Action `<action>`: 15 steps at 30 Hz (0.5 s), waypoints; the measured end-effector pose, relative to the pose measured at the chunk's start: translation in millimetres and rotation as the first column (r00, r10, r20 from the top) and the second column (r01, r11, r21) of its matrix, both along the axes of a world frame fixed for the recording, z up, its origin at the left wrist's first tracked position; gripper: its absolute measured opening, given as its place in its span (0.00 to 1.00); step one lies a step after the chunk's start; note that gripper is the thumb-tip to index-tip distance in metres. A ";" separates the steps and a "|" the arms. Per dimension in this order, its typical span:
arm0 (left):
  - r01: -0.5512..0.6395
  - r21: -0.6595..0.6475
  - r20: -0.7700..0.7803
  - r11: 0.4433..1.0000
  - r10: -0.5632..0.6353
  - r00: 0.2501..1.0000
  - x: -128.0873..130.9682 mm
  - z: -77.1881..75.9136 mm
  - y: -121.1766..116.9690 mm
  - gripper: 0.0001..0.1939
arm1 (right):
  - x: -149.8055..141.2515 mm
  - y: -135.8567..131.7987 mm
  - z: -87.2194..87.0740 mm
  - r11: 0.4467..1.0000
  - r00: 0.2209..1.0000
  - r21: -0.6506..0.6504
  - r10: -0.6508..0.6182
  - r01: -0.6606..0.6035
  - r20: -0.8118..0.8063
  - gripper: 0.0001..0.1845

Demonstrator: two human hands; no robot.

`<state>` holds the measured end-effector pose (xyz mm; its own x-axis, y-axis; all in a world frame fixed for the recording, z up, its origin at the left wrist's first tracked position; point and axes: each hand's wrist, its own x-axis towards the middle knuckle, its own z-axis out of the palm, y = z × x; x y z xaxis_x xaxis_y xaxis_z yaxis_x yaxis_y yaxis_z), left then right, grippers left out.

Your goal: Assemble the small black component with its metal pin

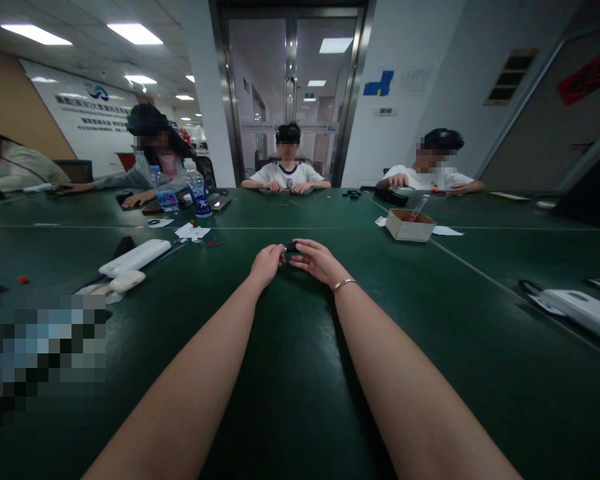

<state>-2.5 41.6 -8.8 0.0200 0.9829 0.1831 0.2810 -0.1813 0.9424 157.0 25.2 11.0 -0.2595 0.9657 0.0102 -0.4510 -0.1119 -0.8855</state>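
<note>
Both my arms stretch forward over the dark green table (290, 347). Between my hands is a small black object with a silvery end (291, 247); its exact kind is too small to tell. My left hand (269, 264) pinches the silvery end at the left. The thumb and fingers of my right hand (320, 261) close on the black end, its lower fingers curled beneath. A silver bangle (345, 285) circles my right wrist. The object is held just above or at the tabletop; I cannot tell which.
Left lie a white power strip (136, 258), a pale rounded device (127, 281), red pliers-like tool (214, 243) and paper scraps (193, 231). Bottles (198, 190) stand farther back. A cardboard box (410, 225) sits right, another white strip (585, 310) nearer. Several people sit around the table.
</note>
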 end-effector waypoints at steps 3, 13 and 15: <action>0.000 -0.001 0.034 1.000 0.000 0.999 0.5 0.3 -0.4 0.16 | 0.1 0.1 -0.1 1.000 1.000 -0.001 -0.003 0.003 0.001 0.08; 0.004 -0.015 0.042 1.000 -0.004 0.999 2.6 7.9 -7.8 0.16 | 0.0 0.3 -0.4 1.000 1.000 0.007 0.004 -0.004 0.003 0.08; 0.019 -0.014 0.001 1.000 -0.019 1.000 2.1 7.2 -7.0 0.21 | 0.1 0.4 -0.6 1.000 1.000 0.009 0.005 -0.005 0.005 0.07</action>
